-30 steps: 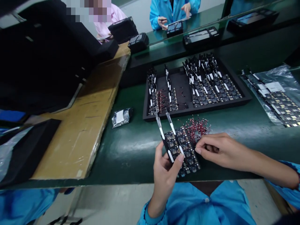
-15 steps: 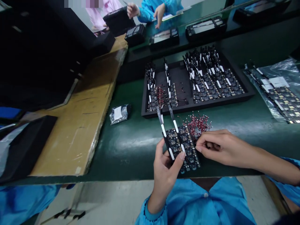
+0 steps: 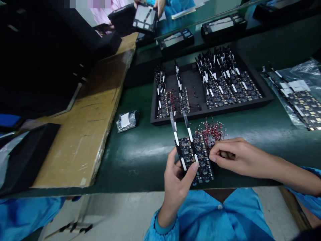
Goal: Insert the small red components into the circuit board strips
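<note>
My left hand grips a black circuit board panel by its left side, thumb on top and fingers behind. Two dark ribbon cables with white labels run along the panel and stick out past its far edge. Against the panel's right edge, my right hand is closed with thumb and forefinger pinched together; whatever is between the fingertips is too small to make out. Just beyond those fingertips lies a tangled pile of small parts on red and black wires.
A black tray behind the wire pile holds more board panels and loose wired parts. A small silvery bag lies left of it. At right, a clear plastic bag lies under another panel. Brown cardboard covers the left side.
My hands and the panel have barely moved. Across the table, the co-worker in blue has picked up a black-framed device and holds it tilted.
</note>
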Tool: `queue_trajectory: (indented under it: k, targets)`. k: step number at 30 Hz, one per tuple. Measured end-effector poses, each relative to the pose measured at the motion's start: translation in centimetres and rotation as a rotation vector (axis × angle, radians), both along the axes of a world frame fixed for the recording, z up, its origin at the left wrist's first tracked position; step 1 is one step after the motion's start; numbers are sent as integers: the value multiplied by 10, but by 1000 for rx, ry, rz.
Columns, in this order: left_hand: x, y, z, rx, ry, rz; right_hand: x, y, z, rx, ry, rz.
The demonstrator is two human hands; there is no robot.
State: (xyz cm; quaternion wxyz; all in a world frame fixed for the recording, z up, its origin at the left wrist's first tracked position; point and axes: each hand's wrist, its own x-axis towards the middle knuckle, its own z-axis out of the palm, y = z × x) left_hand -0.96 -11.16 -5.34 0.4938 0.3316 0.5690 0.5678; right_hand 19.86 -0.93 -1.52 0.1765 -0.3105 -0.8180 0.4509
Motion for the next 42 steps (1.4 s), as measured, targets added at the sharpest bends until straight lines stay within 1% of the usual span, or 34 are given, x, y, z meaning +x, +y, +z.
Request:
queue_trajectory:
  k: [8,13,17,20,24,28,33,42]
  targets:
    - [-3,2,-2,22,-86,-11,0,-3,2,-44,10,-14]
    - [-5,2,-2,16,-128,-32,-2,-2,3,-180,-7,-38]
    - [-6,4,1,29,-64,-62,-4,-1,3,-317,-17,-51]
    - [-7,5,1,34,16,-59,-5,-1,2,-368,-21,-50]
    - [-8,7,1,18,61,-48,-5,-1,1,-378,-7,-56]
    - [-8,7,0,-16,41,-42,-6,0,1,-385,31,-53]
    - [-6,6,-1,-9,43,-22,-6,0,1,-418,57,-42]
    - [-4,6,-1,3,142,-3,-8,0,-5,-472,28,-55]
